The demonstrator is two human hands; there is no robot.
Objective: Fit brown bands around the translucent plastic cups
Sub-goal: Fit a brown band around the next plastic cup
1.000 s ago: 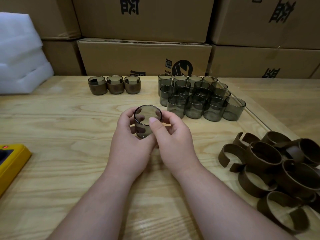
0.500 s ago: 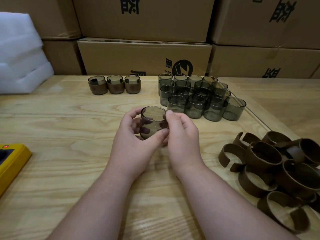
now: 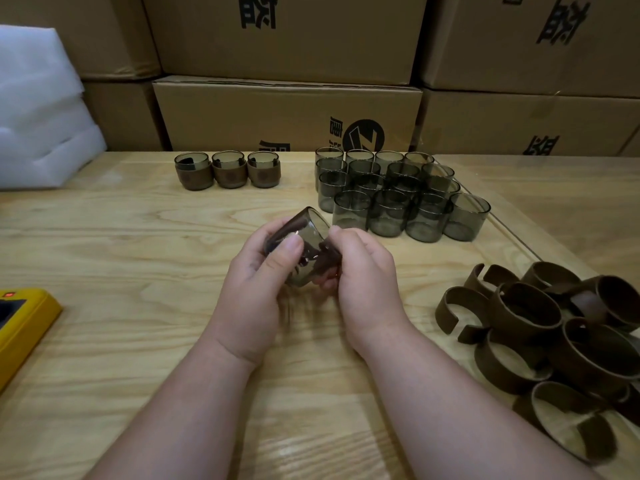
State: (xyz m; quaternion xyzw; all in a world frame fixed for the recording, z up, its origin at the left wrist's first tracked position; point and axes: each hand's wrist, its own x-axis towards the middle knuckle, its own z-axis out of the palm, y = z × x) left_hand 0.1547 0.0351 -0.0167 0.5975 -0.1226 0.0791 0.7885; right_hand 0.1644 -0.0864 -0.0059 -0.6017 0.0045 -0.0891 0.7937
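Both my hands hold one translucent grey cup (image 3: 309,237) above the table's middle, tilted with its mouth away to the left. A brown band (image 3: 325,259) wraps part of the cup. My left hand (image 3: 258,271) grips the cup with the thumb across its wall. My right hand (image 3: 360,271) pinches the band's end against the cup. Several bare cups (image 3: 398,195) stand clustered behind. Three banded cups (image 3: 227,169) stand in a row at the back left. A heap of loose brown bands (image 3: 554,341) lies at the right.
Cardboard boxes (image 3: 287,112) are stacked along the table's far edge. White foam sheets (image 3: 38,109) sit at the back left. A yellow device (image 3: 20,327) lies at the left edge. The wooden table (image 3: 121,271) shows bare wood in front of me.
The cup has turned from facing me to tilted on its side. A brown band now shows around it, and my right hand has shifted onto the band's end.
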